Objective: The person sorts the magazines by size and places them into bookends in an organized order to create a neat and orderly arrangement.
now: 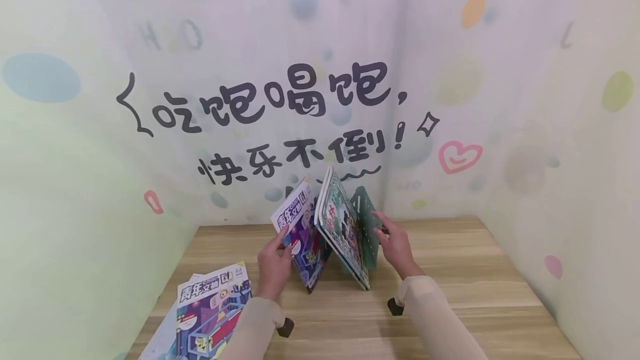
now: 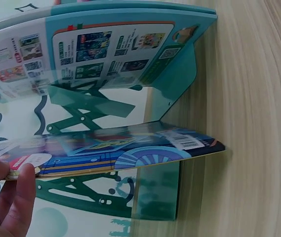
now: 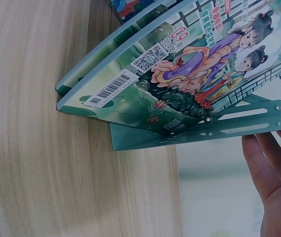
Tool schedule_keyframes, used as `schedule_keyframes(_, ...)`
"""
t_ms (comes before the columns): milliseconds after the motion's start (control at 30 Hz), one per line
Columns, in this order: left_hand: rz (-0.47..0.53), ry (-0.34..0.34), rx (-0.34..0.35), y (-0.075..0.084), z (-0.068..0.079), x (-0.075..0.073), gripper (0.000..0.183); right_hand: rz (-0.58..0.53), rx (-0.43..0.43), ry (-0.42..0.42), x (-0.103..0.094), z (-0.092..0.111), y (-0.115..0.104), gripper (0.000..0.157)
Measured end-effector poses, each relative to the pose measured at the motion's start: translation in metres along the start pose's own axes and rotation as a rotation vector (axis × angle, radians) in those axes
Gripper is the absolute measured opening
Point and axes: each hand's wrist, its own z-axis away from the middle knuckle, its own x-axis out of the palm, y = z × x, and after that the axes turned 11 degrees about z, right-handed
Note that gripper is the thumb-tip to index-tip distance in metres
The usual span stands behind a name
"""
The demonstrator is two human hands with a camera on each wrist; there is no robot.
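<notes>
My left hand [image 1: 275,265] pinches the edge of a purple-and-white magazine [image 1: 305,238], which stands tilted at the left side of a green metal expanding book rack [image 1: 367,226]. In the left wrist view, the rack's crisscross lattice [image 2: 76,116] shows behind it. My right hand [image 1: 397,243] holds the rack's right end plate, its fingertips [image 3: 251,148] against the plate's outer face. Between the end plates lean two green-covered magazines [image 1: 345,221], standing slanted together. The right wrist view shows illustrated figures and a barcode on the nearer cover [image 3: 180,79].
Another purple magazine [image 1: 212,310] lies on the wooden table [image 1: 450,293] at the front left, over a pale blue-white one [image 1: 160,332]. A printed white wall [image 1: 280,26] rises behind the table, with side walls to left and right.
</notes>
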Motion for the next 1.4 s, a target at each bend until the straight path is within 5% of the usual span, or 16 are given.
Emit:
schedule_keyframes(133,0.031,0.005,-0.043,-0.001,0.001,0.005,0.060,-0.017,0.009,-0.009,0.001,0.000,0.001,0.044)
schedule_keyframes(500,0.007,0.035,0.034,-0.007,-0.002,0.013,0.060,-0.064,0.022,-0.019,0.006,-0.003,0.000,0.045)
schedule_keyframes(1400,0.085,-0.058,0.007,-0.011,0.004,0.033,0.075,-0.044,0.027,-0.020,0.002,-0.002,0.003,0.045)
